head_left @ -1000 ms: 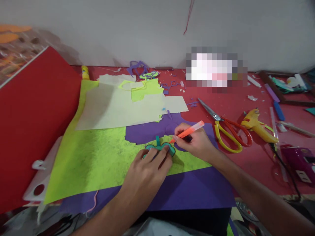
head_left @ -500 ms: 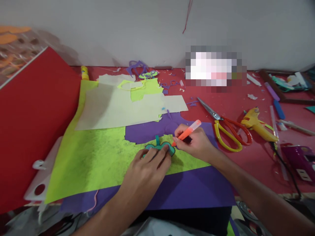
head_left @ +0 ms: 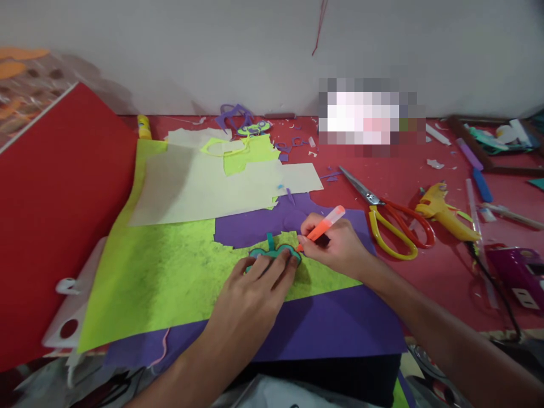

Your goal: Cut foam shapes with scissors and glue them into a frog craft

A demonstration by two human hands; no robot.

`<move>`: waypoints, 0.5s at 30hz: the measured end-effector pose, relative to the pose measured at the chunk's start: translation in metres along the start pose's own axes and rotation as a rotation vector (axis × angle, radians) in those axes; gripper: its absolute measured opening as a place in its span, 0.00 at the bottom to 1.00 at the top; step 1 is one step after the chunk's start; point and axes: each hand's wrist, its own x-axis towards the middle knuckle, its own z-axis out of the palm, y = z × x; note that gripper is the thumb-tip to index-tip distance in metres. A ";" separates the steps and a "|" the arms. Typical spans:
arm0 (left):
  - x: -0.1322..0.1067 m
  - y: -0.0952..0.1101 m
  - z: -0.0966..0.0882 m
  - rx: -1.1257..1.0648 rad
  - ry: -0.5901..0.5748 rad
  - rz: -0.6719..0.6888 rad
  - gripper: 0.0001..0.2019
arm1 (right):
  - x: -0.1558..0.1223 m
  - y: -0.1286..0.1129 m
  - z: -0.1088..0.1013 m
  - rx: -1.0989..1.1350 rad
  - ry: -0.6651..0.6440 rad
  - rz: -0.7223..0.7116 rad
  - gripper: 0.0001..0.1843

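My left hand (head_left: 250, 294) lies flat, its fingers stretched out and pressing a small teal cut-out shape (head_left: 277, 253) onto a lime-green sheet (head_left: 170, 277). My right hand (head_left: 335, 246) pinches an orange pen (head_left: 323, 228), its tip touching the right edge of the teal shape. A purple sheet (head_left: 331, 328) lies under the green one and shows again behind the shape.
Red-and-yellow scissors (head_left: 389, 218) and a yellow glue gun (head_left: 444, 212) lie to the right on the red table. Pale cream papers (head_left: 212, 184) cover the far part of the green sheet. A red board (head_left: 51, 204) leans at the left. A purple device (head_left: 516, 272) sits far right.
The pen tip has crept slightly left along the teal shape's edge. My left hand keeps pressing in place.
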 end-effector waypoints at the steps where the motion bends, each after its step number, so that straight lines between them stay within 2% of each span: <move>1: 0.000 0.001 0.000 0.010 -0.009 -0.001 0.20 | 0.000 0.000 0.000 -0.003 0.001 0.000 0.07; 5: 0.000 0.002 -0.001 0.038 -0.029 -0.005 0.20 | -0.001 0.000 0.000 0.008 0.011 0.004 0.07; 15: 0.004 0.000 0.000 -0.016 0.012 -0.003 0.18 | -0.002 0.001 -0.001 -0.001 0.016 -0.015 0.07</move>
